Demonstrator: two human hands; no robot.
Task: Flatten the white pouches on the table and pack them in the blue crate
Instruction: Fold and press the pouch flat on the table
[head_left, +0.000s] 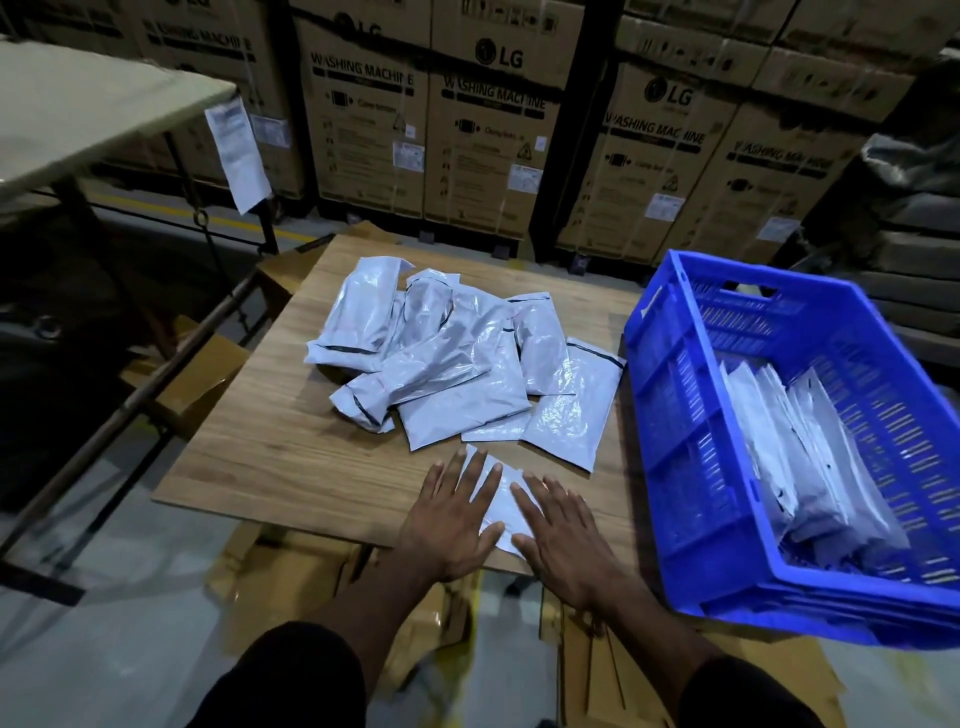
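1. Now your left hand (451, 521) and your right hand (563, 540) both lie flat, with straight spread fingers, on one white pouch (500, 501) at the near edge of the wooden table (270, 457). They hold nothing; they only press down, side by side, with a narrow strip of the pouch showing between them.
2. I judge that this pouch is in the flattening step — it looks nearly flat already, but how much air is left under your palms I cannot tell.
3. Just behind your fingertips is the pile of pouches (457, 358) waiting for their turn. They overlap each other in the middle of the table, and several look puffed or twisted, mainly those on the left side of the pile. The exact count is hard to give because of the overlap, but it is roughly nine or ten.
4. To your right stands the blue crate (675, 415), close beside the table edge. Inside it, packed pouches (800, 467) stand on edge in a row, leaning against one another.
5. So the work is partly done — some pouches are in the crate, one is under your hands, and the bigger part seems to remain on the table.
6. Beyond the table you see cardboard boxes (488, 130) stacked like a wall.
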